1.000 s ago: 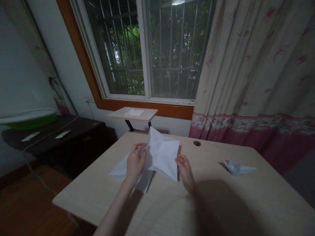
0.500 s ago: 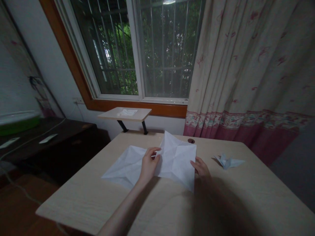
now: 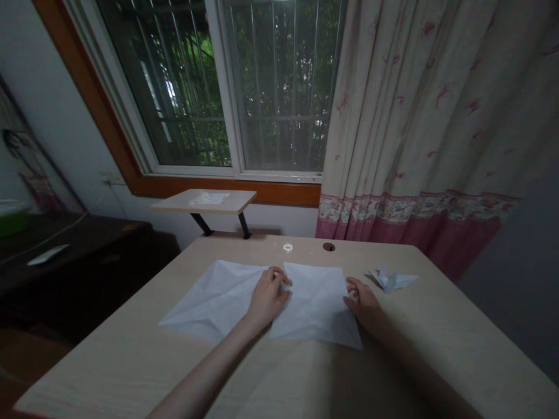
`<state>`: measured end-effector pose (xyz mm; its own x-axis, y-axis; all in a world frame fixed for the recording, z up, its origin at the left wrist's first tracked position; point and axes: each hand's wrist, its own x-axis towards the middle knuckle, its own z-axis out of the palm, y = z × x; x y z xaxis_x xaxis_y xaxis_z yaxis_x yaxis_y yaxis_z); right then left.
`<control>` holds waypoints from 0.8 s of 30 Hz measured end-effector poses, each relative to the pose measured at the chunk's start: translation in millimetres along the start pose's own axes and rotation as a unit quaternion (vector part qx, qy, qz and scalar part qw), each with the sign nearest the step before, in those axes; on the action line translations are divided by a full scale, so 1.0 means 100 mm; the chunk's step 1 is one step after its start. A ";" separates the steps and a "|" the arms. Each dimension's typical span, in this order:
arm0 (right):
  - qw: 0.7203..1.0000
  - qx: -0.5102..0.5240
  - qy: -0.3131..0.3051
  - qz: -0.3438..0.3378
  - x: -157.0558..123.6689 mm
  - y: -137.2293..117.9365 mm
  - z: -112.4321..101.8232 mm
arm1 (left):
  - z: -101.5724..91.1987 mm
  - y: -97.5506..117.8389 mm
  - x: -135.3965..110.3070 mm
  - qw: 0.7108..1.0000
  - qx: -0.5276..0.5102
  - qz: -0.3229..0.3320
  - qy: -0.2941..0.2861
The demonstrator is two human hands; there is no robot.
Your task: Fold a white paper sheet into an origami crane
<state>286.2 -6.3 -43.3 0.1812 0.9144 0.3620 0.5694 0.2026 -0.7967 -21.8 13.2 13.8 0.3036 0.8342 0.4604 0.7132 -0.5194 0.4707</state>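
Observation:
Two creased white sheets lie flat on the light wooden table (image 3: 393,361). My left hand (image 3: 267,295) rests on the left edge of the right sheet (image 3: 318,305), fingers curled and pinching that edge. At the same sheet's right edge sits my right hand (image 3: 362,299), fingers bent and pressing the paper. The left sheet (image 3: 213,299) lies beside my left hand, partly under it. A small folded paper crane (image 3: 391,279) sits on the table to the right of my right hand.
A cable hole (image 3: 328,247) is near the table's far edge. Behind it a small shelf (image 3: 205,202) holds white paper under a barred window (image 3: 244,87). A patterned curtain (image 3: 437,116) hangs on the right. A dark cabinet (image 3: 78,244) stands at the left.
The right sheet, held up and tilted before, now lies flat on the table. My hands have moved apart to its two edges. The view has shifted right.

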 end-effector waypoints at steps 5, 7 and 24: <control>0.995 -0.055 0.008 -0.078 -0.01 0.09 0.00 | 0.01 -0.16 0.06 0.994 0.032 0.092 -0.043; 0.988 -0.097 0.002 -0.122 0.02 0.12 -0.01 | 0.04 -0.23 0.05 0.994 0.040 0.094 -0.044; 0.947 -0.227 -0.086 -0.211 0.06 0.26 -0.10 | 0.11 -0.41 -0.03 0.987 0.033 0.105 -0.117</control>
<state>310.4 1.0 -56.4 -0.2498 0.8376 0.4858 0.8555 0.4259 -0.2945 -45.3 34.3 -15.4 0.5813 0.7331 0.3530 0.6563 -0.6789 0.3292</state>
